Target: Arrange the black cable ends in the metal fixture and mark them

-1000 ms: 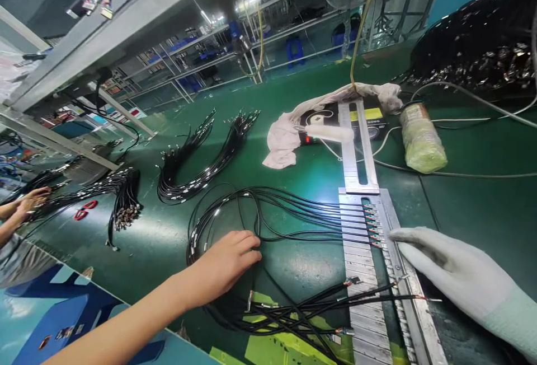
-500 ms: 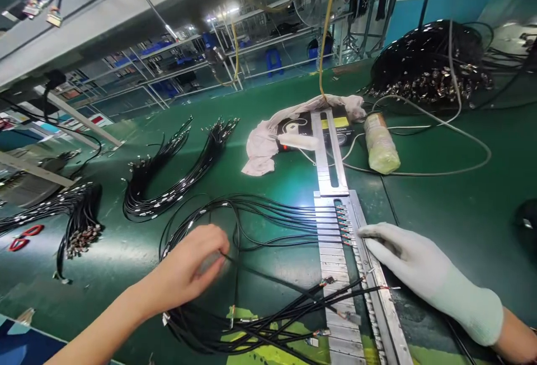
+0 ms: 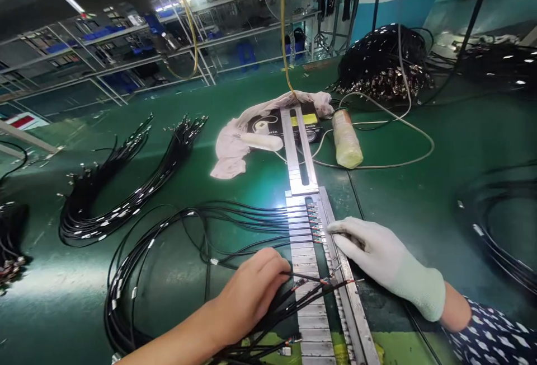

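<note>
Crosswise over the metal fixture (image 3: 309, 264), the cable (image 3: 308, 277) points right, left hand (image 3: 260, 284) fingers gripping it, right hand (image 3: 375, 247) fingers open.

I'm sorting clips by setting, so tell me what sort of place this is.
Probably a cable-assembly workshop: bundles of black cables lie on a green workbench, and a slotted metal fixture holds a row of cable ends.
</note>
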Demonstrator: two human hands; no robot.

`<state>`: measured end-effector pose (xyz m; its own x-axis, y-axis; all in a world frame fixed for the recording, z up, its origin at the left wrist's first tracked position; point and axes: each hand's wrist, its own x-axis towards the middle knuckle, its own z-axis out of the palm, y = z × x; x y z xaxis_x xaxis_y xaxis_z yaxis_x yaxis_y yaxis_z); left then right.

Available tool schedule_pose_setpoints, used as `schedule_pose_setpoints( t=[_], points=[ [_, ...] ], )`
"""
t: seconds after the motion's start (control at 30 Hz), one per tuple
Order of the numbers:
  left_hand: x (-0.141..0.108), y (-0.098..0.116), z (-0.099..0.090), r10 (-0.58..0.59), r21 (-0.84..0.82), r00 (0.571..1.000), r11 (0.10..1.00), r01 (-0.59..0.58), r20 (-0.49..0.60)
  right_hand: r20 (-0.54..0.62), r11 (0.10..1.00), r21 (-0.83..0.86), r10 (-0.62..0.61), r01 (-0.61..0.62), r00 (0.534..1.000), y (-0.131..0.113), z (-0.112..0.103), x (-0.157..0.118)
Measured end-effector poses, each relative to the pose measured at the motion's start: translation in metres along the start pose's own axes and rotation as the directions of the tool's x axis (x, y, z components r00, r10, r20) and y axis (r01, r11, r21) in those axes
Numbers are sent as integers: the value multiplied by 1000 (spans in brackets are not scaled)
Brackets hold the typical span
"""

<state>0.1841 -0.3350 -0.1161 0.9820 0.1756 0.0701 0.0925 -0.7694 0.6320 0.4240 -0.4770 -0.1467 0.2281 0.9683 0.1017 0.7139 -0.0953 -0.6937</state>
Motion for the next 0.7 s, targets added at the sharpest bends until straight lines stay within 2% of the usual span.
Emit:
schedule_pose_setpoints(
  t=[0.07, 0.17, 0.43, 0.7],
  points=[
    [4, -3, -5, -34, -51, 998, 998, 32, -56, 2, 1000, 20, 1, -1, 1000, -1, -1, 0],
    [12, -7, -9, -59, 18, 996, 998, 60, -69, 15, 998, 57, 30, -31, 999, -4, -3, 1],
    [21, -17, -7, 118, 358, 993, 927, -109, -2, 42, 996, 89, 26, -29, 999, -4, -5, 4],
    [30, -24, -12, 183, 298, 980, 934, -196, 73, 35, 995, 99, 21, -25, 999, -1, -5, 3]
  ],
)
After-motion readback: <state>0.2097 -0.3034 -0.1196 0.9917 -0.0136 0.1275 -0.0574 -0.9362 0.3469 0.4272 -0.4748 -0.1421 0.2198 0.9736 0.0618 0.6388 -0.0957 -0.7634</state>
